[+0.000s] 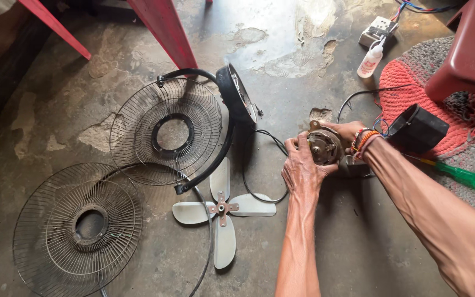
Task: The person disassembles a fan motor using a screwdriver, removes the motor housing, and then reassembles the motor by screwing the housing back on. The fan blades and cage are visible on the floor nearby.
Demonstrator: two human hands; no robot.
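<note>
Both my hands hold a round metal fan motor [325, 146] just above the concrete floor. My left hand [302, 168] grips its near left side, thumb over the front. My right hand [348, 132] wraps the far right side; beaded bands circle that wrist. A black motor cover [418, 129] lies right of the motor, thin coloured wires running between them. A black cable [265, 165] trails from the motor toward the left.
Two wire fan guards [166, 132] [78, 228] lie at left, with a black base piece [237, 93] and a white four-blade propeller [222, 212]. A green-handled screwdriver [457, 175] rests on a red woven mat [413, 88]. A small white bottle [370, 60], red stool [471, 52] and red legs [166, 30] stand behind.
</note>
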